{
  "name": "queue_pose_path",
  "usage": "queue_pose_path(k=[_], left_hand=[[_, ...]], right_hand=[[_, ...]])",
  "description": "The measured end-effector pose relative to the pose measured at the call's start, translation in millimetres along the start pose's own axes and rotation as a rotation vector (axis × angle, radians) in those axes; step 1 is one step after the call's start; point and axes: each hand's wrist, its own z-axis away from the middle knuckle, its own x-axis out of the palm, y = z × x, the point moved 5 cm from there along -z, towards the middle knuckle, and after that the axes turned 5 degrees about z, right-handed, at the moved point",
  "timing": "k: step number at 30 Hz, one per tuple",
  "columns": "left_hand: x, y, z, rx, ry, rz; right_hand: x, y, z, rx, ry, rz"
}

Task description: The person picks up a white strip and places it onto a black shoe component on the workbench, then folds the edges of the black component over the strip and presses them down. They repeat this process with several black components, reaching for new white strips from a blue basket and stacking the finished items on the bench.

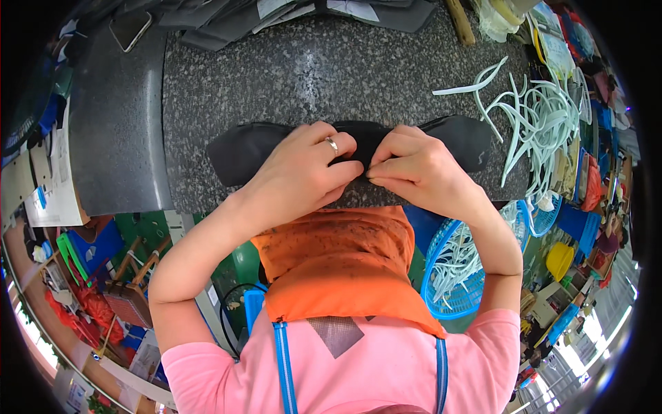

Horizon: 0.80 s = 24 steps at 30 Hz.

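A black, curved piece of sheet material (241, 148) lies across the near part of the speckled stone worktop (289, 76), its wider ends spread to left and right. Both hands work at its middle. My left hand (303, 165), with a ring on one finger, has its fingers curled closed on the piece. Just to the right, my right hand (417, 165) pinches the near edge of the same piece between thumb and forefinger. The fingertips of the two hands almost meet. What lies under the fingers is hidden.
Pale green-white strips (541, 117) are heaped at the worktop's right. More strips fill a blue plastic basket (458, 303) below. Dark flat sheets (227, 27) are stacked at the far edge, near a phone (129, 31) and a wooden stick (460, 22).
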Motion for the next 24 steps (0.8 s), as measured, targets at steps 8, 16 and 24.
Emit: queue_pose_path(k=[8,16,24], left_hand=[[-3.6,12.5,-8.1,-0.007,-0.156,-0.300],[-37.0,34.7,25.8,-0.293,1.104,0.772],[-48.4,17.7,97.2,-0.690,1.076,1.063]], right_hand=[[-2.7,-7.5,-1.1,-0.012,0.080,0.228],[-2.6,-15.1,7.8,0.340,0.289,-1.055],[10.2,-12.4,-12.8,0.276,0.099,-0.463]])
